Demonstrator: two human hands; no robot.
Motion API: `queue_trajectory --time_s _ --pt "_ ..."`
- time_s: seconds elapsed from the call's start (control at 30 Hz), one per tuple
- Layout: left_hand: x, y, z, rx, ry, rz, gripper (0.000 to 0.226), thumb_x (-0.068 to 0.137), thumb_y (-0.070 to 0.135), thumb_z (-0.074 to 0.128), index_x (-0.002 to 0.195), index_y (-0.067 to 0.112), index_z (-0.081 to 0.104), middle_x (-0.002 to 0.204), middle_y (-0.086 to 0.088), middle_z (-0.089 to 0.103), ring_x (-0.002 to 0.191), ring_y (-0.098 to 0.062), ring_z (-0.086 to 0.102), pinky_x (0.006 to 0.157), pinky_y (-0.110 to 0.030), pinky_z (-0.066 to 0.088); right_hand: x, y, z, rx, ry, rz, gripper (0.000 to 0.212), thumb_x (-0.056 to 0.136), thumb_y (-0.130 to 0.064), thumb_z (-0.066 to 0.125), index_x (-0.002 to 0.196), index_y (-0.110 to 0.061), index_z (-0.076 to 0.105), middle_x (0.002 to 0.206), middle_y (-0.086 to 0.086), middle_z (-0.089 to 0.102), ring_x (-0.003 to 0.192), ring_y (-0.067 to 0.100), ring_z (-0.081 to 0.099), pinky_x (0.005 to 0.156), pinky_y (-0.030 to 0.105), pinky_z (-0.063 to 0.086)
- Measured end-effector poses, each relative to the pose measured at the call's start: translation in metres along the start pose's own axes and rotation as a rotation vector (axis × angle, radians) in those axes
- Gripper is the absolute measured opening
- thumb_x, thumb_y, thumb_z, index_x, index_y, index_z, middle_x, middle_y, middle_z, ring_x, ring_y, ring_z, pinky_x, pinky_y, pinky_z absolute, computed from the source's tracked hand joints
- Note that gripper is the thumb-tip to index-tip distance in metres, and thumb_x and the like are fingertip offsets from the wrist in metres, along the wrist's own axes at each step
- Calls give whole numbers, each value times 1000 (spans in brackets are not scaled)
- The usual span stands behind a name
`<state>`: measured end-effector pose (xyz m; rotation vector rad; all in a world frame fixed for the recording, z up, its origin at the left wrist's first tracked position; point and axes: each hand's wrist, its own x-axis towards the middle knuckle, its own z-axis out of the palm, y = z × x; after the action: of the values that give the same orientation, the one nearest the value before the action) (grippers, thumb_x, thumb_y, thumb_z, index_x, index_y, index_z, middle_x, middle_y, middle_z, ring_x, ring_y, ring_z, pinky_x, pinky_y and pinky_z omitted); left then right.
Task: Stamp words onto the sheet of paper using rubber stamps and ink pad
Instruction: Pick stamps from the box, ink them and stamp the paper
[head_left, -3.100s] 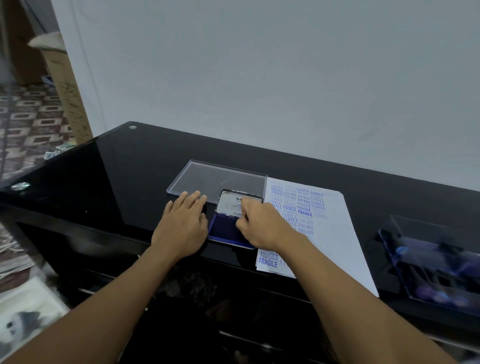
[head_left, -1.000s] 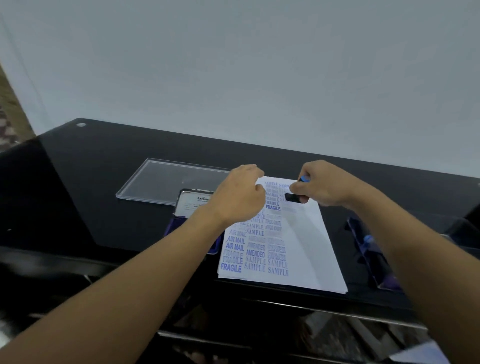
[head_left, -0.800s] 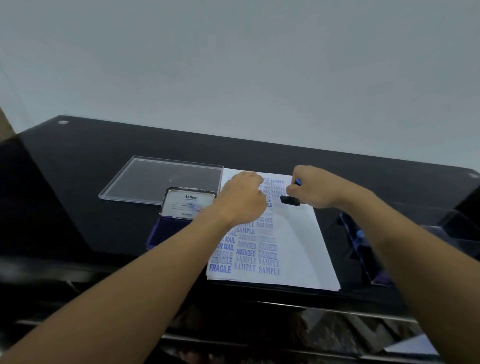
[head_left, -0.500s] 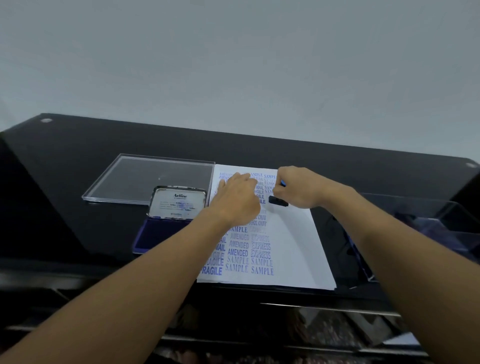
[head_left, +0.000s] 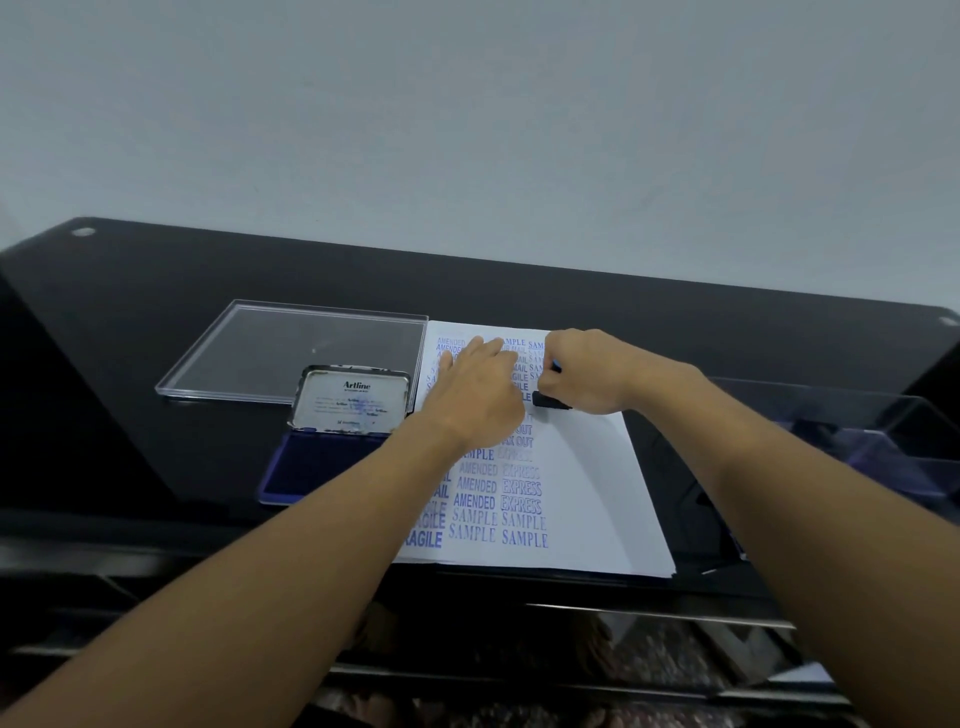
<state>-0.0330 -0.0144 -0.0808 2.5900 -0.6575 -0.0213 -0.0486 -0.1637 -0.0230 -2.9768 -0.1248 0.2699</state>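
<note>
1. Now the step in hand looks to be pressing the stamp (head_left: 545, 400) onto the sheet of paper (head_left: 582, 493). The sheet lies flat on the tabletop (head_left: 156, 291), its bottom edge along the tabletop's near edge.
2. For a clean print, I would press straight down with even weight, without rocking or sliding, then lift straight up. The printed words crowd close beside the stamp, so it should be set square to the rows and clear of them, toward the blank strip on the sheet's right side.
3. At the sheet's far half, the right hand (head_left: 587, 374) has its fingers curled tightly round the stamp. The wrist is low and the knuckles face the camera. Only the stamp's black base shows, and it looks to be on the paper or just above it.
4. Just beside the stamp, the left hand (head_left: 478, 395) lies flat on the printed columns with its fingers straight. It grips nothing and seems to be pinning the sheet.
5. Just left of the sheet, the ink pad (head_left: 322, 462) sits open with its lid (head_left: 353, 400) tilted up, ready for re-inking.
</note>
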Motion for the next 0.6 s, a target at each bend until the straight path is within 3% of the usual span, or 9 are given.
queue_trajectory --time_s 0.13,0.2,0.3,0.6 --pt "1 -1 3 33 -8 -2 29 92 11 39 117 6 52 143 -12 43 133 -28 32 114 -58 21 2 0 4 -37 -19 -13 22 96 -26 50 80 -12 46 79 8 57 66 20 48 58 33 39" --pt "0 -1 5 33 -11 -6 27 93 11 38 116 7 52 140 -12 44 133 -28 31 114 -58 21 2 0 5 -49 -13 -13 24 97 -27 50 78 -14 43 79 5 55 69 20 49 58 30 37" --pt "0 -3 8 40 10 3 14 91 10 38 100 11 49 122 -10 49 122 -28 37 111 -58 24 1 2 10 -9 0 5 22 96 -27 51 78 -17 40 82 4 55 67 19 49 56 30 37" --pt "-1 -8 18 88 60 45 37 95 16 33 126 8 52 137 -6 46 131 -26 36 115 -55 18 -7 1 17 94 40 38 15 98 -23 48 91 -11 42 84 7 53 63 20 46 53 32 37"
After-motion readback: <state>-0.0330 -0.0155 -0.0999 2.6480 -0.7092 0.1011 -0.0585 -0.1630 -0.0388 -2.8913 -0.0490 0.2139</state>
